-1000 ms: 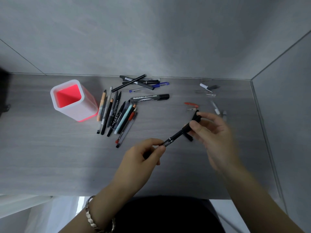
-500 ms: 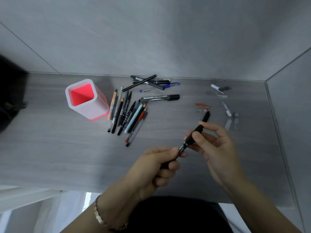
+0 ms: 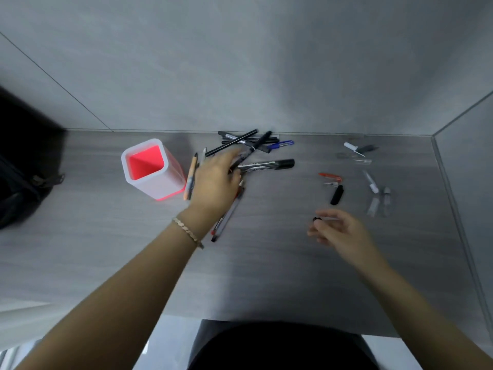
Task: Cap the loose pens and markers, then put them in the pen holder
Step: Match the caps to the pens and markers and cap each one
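Observation:
The white pen holder (image 3: 160, 188) with a red inside stands upright at the left of the grey desk. My left hand (image 3: 217, 181) reaches over the pile of loose pens (image 3: 226, 217) beside it, shut on a thin black pen (image 3: 260, 141) that points up and right, blurred. A thick black marker (image 3: 266, 165) lies just right of that hand. My right hand (image 3: 340, 232) hovers low at the right, thumb and forefinger pinching a small black piece (image 3: 317, 218). A black cap (image 3: 336, 194) lies on the desk above it.
Loose caps are scattered at the right: a red one (image 3: 329, 176), a white one (image 3: 350, 148) and clear ones (image 3: 373, 204). More pens (image 3: 282, 143) lie against the back wall. A black bag (image 3: 21, 182) sits at the far left. A side wall closes the right edge.
My hands have come apart. The left hand carried the black pen left and away to the pen pile beside the holder. The right hand stayed at the right with a small black piece.

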